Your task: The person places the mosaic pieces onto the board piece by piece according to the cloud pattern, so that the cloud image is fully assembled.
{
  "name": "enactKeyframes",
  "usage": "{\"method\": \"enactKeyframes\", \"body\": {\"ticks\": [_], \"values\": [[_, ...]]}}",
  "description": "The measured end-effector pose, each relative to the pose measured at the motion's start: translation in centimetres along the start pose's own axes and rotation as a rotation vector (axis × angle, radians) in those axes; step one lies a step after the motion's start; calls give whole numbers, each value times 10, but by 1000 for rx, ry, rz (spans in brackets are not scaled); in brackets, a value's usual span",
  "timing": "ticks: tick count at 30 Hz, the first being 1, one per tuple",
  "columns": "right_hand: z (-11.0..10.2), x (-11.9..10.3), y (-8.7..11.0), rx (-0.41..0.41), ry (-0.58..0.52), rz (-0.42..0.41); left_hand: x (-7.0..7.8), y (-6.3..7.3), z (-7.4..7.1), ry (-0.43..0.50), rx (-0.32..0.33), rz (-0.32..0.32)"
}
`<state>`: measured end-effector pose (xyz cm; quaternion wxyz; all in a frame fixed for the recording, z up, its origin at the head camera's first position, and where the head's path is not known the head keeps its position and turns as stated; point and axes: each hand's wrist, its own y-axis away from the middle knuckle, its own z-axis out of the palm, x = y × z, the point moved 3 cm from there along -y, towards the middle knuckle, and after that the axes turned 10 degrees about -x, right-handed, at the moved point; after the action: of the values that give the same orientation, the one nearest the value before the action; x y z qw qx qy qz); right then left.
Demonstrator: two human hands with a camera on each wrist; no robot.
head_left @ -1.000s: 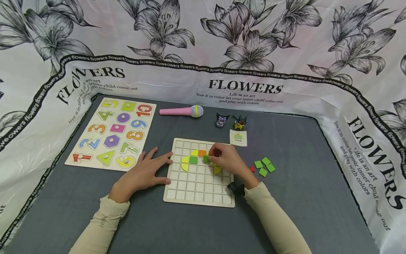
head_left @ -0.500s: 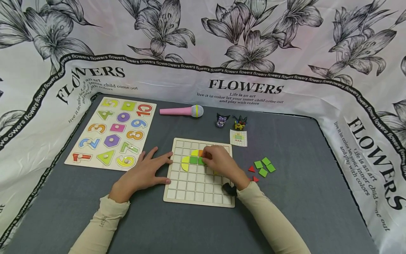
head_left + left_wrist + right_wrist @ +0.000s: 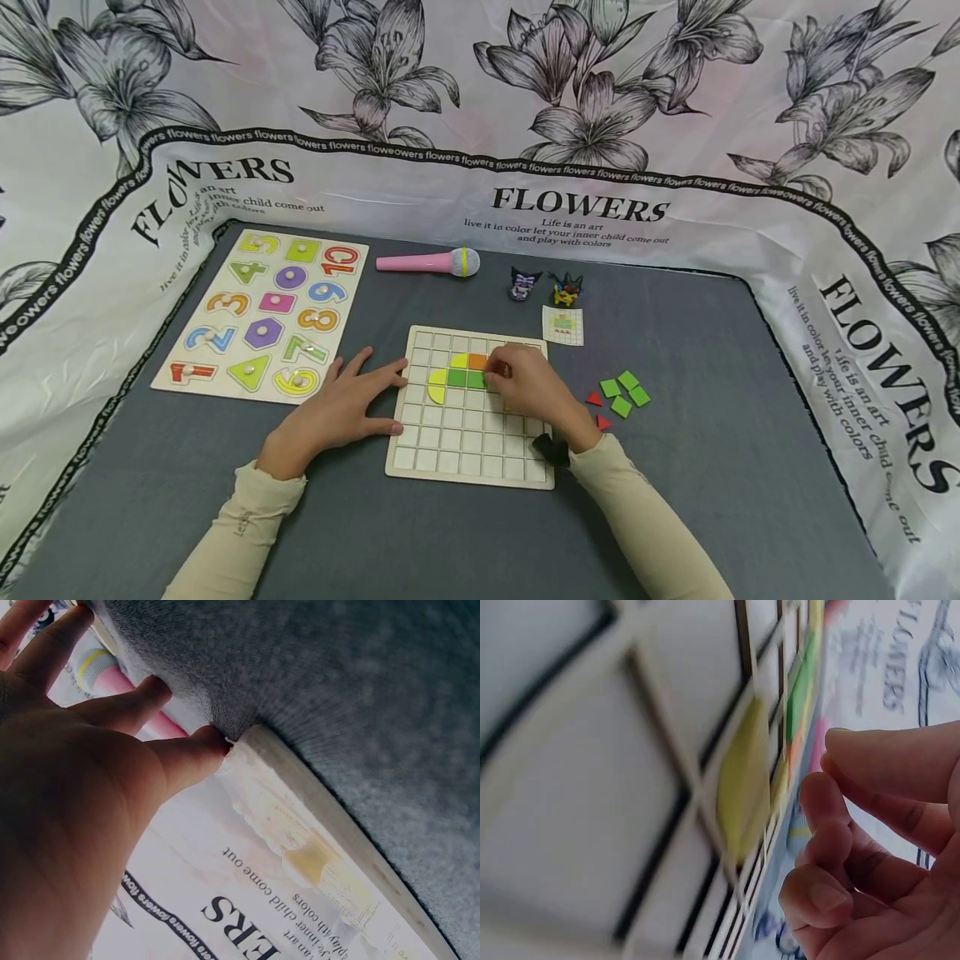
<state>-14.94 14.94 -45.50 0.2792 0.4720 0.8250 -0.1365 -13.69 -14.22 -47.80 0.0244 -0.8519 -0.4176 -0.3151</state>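
My left hand [image 3: 341, 417] lies with spread fingers beside the light wooden grid board [image 3: 468, 458], thumb and a fingertip at its left edge. Over the board's upper right, my right hand [image 3: 534, 383] has curled fingers, thumb close to the index finger; nothing shows between them in the right wrist view. Just left of its fingertips sits a green square tile [image 3: 476, 379], alongside another green square [image 3: 456, 377]. Above them are an orange square [image 3: 477, 362] and a yellow curved piece [image 3: 459, 361]. More yellow pieces [image 3: 437, 387] lie to the left. A yellow piece [image 3: 742, 780] under the right hand shows in the right wrist view.
Right of the board lie several loose green squares [image 3: 609, 388] and red triangles [image 3: 603, 422]. A small pattern card [image 3: 562, 326] and two figurines [image 3: 523, 284] stand behind. A pink toy microphone [image 3: 416, 263] and a number puzzle board [image 3: 360, 258] are at the back left.
The green square pinched by my right fingers now lies in the grid beside the other green one. My right hand moved left, then slightly back right, off the tile. My left hand stayed put.
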Motion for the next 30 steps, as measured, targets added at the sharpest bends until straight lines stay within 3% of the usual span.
{"method": "enactKeyframes", "body": {"ticks": [7,17,24,30], "values": [[-21,27,27,94,-42,77,0,0,0,4,-12,-10],[-48,65,77,189,0,216,1,0,1,7,-9,-15],[-63,85,105,152,69,319,0,0,0,4,-4,-12],[-65,95,114,105,104,353,0,-1,0,-3,-7,-9]]}}
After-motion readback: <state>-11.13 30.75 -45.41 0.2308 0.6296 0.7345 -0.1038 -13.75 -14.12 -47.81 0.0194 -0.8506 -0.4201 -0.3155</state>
